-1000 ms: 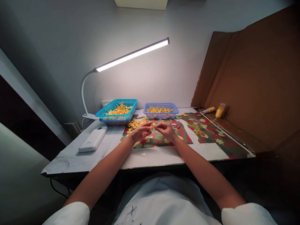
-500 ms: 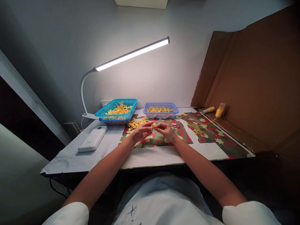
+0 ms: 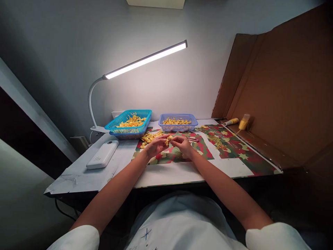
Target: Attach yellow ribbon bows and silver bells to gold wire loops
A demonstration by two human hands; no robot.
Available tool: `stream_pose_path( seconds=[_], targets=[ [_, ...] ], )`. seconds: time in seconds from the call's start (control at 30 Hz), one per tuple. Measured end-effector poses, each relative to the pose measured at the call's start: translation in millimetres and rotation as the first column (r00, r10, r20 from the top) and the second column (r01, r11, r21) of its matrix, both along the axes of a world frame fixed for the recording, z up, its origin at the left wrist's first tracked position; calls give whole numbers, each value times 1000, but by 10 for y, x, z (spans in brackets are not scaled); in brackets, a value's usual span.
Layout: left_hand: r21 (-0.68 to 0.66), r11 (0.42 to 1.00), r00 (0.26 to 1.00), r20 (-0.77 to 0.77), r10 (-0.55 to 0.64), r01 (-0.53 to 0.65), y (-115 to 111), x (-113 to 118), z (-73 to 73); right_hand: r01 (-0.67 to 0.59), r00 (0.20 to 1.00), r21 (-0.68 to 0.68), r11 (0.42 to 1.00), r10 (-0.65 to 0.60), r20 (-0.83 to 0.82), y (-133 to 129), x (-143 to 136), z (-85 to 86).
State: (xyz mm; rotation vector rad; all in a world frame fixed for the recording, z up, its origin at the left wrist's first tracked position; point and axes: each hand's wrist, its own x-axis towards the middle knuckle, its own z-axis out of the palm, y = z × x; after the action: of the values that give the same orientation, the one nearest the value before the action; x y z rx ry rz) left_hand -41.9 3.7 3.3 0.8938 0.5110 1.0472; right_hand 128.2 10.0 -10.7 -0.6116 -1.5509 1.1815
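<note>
Over the middle of the patterned mat, my left hand (image 3: 156, 146) pinches a small yellow ribbon bow (image 3: 168, 139) between thumb and fingers. My right hand (image 3: 182, 144) meets it from the right, its fingertips closed together against the bow; what they grip is too small to make out. A thin pale cord (image 3: 178, 149) shows just below the right hand. Behind my left hand lies a loose pile of yellow ribbon bows (image 3: 151, 137). A pink-handled tool (image 3: 193, 140) lies just beyond my right hand, partly hidden by it.
At the back stand a turquoise basket (image 3: 111, 127) and a lavender basket (image 3: 177, 128), both holding yellow pieces. Gold cords (image 3: 218, 142) lie on the mat at right, near a yellow thread spool (image 3: 244, 124) and a tube (image 3: 231, 122). A white power bank (image 3: 103, 155) and lamp (image 3: 91, 104) are left.
My fingers have shifted slightly around the bow, which now appears turned and a little further left. Both hands stay in nearly the same place, and the view has moved slightly.
</note>
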Motion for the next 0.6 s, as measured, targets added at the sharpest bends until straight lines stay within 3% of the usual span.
stream_pose_path(
  seconds=[0.6],
  targets=[
    [-14, 1000, 1000, -1, 17, -17, -8, 7, -29, 68, 996, 34, 997, -66, -66, -155, 61, 164]
  ],
)
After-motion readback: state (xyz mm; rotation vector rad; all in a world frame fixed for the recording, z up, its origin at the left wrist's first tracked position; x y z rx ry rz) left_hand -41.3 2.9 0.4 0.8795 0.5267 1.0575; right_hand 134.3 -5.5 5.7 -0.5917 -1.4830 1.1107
